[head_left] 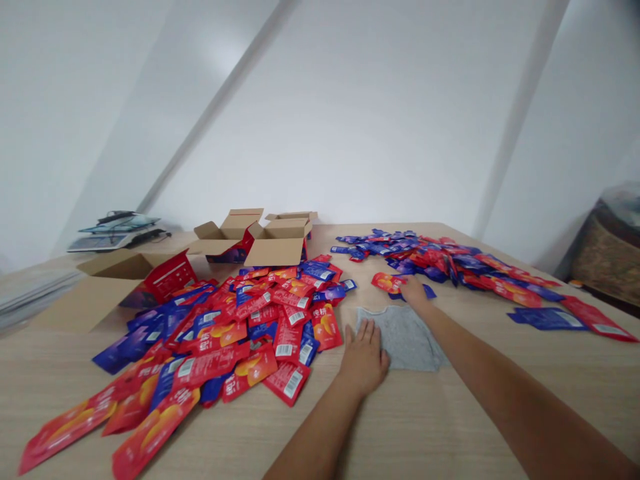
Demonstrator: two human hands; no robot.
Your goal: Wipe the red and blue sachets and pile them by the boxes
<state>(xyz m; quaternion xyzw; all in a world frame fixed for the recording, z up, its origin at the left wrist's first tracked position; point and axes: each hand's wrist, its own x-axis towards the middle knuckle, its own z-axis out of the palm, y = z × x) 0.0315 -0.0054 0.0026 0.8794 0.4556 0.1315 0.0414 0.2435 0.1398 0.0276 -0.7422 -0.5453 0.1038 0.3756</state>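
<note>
My left hand (364, 357) lies flat, fingers spread a little, on the left edge of a grey cloth (407, 340) on the wooden table. Beyond the cloth, my right hand (414, 291) has its fingers closed at a red packet (387, 283) with an orange fruit print. A blue packet (429, 291) shows just beside that hand, partly hidden by it. To the left is a large heap of red and blue packets (260, 313). Another heap of such packets (440, 257) spreads across the back right of the table.
Several open cardboard boxes (95, 300) stand behind and left of the near heap. A flat scale (113, 240) with things on top is at the far left. A blue packet (550, 318) and a red packet (597, 319) lie near the right table edge.
</note>
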